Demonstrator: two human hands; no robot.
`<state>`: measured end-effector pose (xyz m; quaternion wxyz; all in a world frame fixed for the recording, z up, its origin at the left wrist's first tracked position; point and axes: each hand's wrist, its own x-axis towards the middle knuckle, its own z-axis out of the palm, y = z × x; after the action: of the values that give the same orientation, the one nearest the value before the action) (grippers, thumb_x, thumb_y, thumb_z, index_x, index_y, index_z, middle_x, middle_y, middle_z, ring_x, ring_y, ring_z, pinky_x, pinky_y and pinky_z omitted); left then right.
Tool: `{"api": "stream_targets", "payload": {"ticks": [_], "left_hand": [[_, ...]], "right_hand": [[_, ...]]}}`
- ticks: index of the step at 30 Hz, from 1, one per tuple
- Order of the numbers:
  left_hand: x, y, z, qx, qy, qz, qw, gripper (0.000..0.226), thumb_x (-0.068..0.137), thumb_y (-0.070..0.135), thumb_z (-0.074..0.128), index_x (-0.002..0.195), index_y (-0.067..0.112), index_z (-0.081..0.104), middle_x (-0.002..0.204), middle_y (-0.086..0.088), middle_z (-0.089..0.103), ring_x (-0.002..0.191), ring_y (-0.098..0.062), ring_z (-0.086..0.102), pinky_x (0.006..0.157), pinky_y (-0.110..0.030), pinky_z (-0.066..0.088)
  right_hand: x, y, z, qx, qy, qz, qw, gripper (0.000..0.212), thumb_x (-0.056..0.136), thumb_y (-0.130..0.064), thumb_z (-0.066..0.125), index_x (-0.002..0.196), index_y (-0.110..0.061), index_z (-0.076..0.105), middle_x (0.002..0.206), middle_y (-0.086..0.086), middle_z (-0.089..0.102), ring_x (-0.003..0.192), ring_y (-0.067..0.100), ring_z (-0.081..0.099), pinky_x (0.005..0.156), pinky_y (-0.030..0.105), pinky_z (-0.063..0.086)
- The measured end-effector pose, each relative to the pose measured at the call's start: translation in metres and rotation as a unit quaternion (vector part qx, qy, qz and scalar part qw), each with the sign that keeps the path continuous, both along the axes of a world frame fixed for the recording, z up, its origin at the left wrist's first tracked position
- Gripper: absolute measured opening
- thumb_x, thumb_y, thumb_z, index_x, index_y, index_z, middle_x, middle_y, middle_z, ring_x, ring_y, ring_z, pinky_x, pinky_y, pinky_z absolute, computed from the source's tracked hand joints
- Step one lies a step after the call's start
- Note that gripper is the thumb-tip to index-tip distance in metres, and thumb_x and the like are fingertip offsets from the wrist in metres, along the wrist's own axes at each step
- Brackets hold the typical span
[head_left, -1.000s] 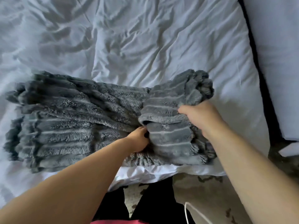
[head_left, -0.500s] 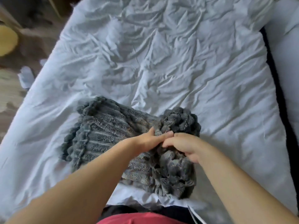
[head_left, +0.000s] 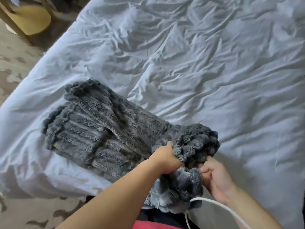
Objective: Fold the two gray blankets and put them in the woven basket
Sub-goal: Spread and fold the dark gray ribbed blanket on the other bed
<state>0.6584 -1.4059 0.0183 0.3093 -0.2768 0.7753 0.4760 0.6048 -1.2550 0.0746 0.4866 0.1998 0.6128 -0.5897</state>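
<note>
Home bedroom, bed w/ rumpled white sheet, patterned carpet

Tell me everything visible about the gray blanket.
The gray blanket is plush, ribbed in raised stripes, with a ruffled edge. Folded into thick layers, it lies on the wrinkled pale sheet. Its near end is bunched up, gripped by the left hand and right hand, and hangs over the bed's edge.

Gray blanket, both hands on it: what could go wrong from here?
The left hand and right hand grip only the bunched end of the gray blanket; lifting may spill the folded layers on the bed. The white cable runs right by the hanging end and could snag.
</note>
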Motion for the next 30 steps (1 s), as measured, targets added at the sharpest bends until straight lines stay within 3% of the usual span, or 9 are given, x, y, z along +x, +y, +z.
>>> {"api": "stream_targets", "payload": {"ticks": [4,7,9,12,14,18,21,25,30], "left_hand": [[0.016,-0.012,-0.005,0.096,0.001,0.15,0.984,0.055,0.07,0.035,0.067,0.122,0.021,0.057,0.121,-0.007,0.064,0.108,-0.022,0.06,0.093,-0.029,0.047],[0.043,-0.036,-0.008,0.145,-0.008,0.301,0.943,0.007,0.078,0.007,0.059,0.081,0.013,0.061,0.089,-0.009,0.068,0.072,-0.016,0.064,0.067,-0.022,0.055],[0.057,-0.053,-0.007,0.124,-0.038,0.325,0.937,0.019,0.085,-0.002,0.052,0.075,0.013,0.058,0.067,-0.002,0.064,0.054,-0.01,0.057,0.046,-0.015,0.046],[0.063,-0.077,0.004,0.108,-0.062,0.281,0.952,0.016,0.085,0.0,0.061,0.073,0.009,0.06,0.053,0.005,0.063,0.053,-0.008,0.06,0.043,-0.015,0.043],[0.06,-0.096,0.011,0.066,-0.062,0.262,0.961,0.007,0.083,0.008,0.07,0.085,0.007,0.063,0.072,-0.002,0.067,0.077,-0.016,0.061,0.059,-0.021,0.05],[0.06,-0.131,0.043,-0.154,-0.08,0.188,0.967,0.047,0.091,0.03,0.059,0.132,0.009,0.05,0.127,-0.015,0.058,0.11,-0.031,0.058,0.089,-0.032,0.047],[0.062,-0.138,0.069,-0.249,0.003,0.147,0.957,0.058,0.087,0.035,0.05,0.143,0.023,0.037,0.138,-0.01,0.045,0.119,-0.031,0.051,0.098,-0.041,0.045],[0.054,-0.128,0.062,-0.19,-0.013,-0.029,0.981,0.086,0.075,0.034,0.065,0.148,0.022,0.021,0.142,-0.01,0.037,0.127,-0.033,0.043,0.102,-0.046,0.042],[0.067,-0.11,0.017,-0.241,-0.153,-0.071,0.956,0.107,0.073,0.025,0.071,0.151,0.026,-0.002,0.157,0.004,-0.006,0.13,-0.032,0.036,0.099,-0.044,0.04]], "right_hand": [[0.003,-0.002,-0.006,-0.069,-0.031,0.025,0.997,0.06,0.058,0.002,0.036,0.115,0.004,0.055,0.104,0.027,0.067,0.073,0.031,0.063,0.065,0.035,0.049],[0.01,-0.027,-0.007,-0.076,-0.037,0.119,0.989,0.051,0.071,0.009,0.034,0.113,-0.006,0.059,0.102,0.021,0.067,0.053,0.017,0.06,0.05,0.024,0.049],[0.012,-0.053,-0.007,-0.046,-0.035,0.203,0.978,0.044,0.081,0.008,0.037,0.117,-0.006,0.058,0.09,0.017,0.061,0.047,0.013,0.054,0.044,0.022,0.046],[0.01,-0.096,-0.005,-0.009,-0.034,0.304,0.952,0.033,0.085,0.001,0.046,0.116,-0.003,0.055,0.081,0.008,0.051,0.047,0.012,0.051,0.043,0.02,0.044],[0.009,-0.121,-0.007,0.016,-0.015,0.319,0.948,0.034,0.084,-0.002,0.048,0.118,-0.002,0.052,0.087,0.009,0.051,0.049,0.012,0.048,0.043,0.02,0.042],[0.01,-0.166,-0.017,0.043,-0.012,0.327,0.944,0.039,0.085,-0.007,0.047,0.124,-0.002,0.045,0.086,0.01,0.047,0.05,0.011,0.043,0.045,0.021,0.039],[0.011,-0.193,-0.023,0.053,-0.031,0.362,0.93,0.017,0.085,-0.014,0.044,0.094,-0.023,0.056,0.074,0.005,0.045,0.052,0.013,0.045,0.049,0.024,0.038],[0.006,-0.212,-0.029,0.065,-0.051,0.389,0.918,0.012,0.081,-0.013,0.04,0.082,-0.014,0.051,0.071,0.008,0.05,0.049,0.014,0.052,0.054,0.026,0.043],[-0.013,-0.187,-0.036,-0.011,-0.128,0.351,0.928,0.039,0.087,-0.008,0.034,0.115,-0.017,0.059,0.106,0.021,0.064,0.085,0.028,0.071,0.072,0.03,0.054]]}}
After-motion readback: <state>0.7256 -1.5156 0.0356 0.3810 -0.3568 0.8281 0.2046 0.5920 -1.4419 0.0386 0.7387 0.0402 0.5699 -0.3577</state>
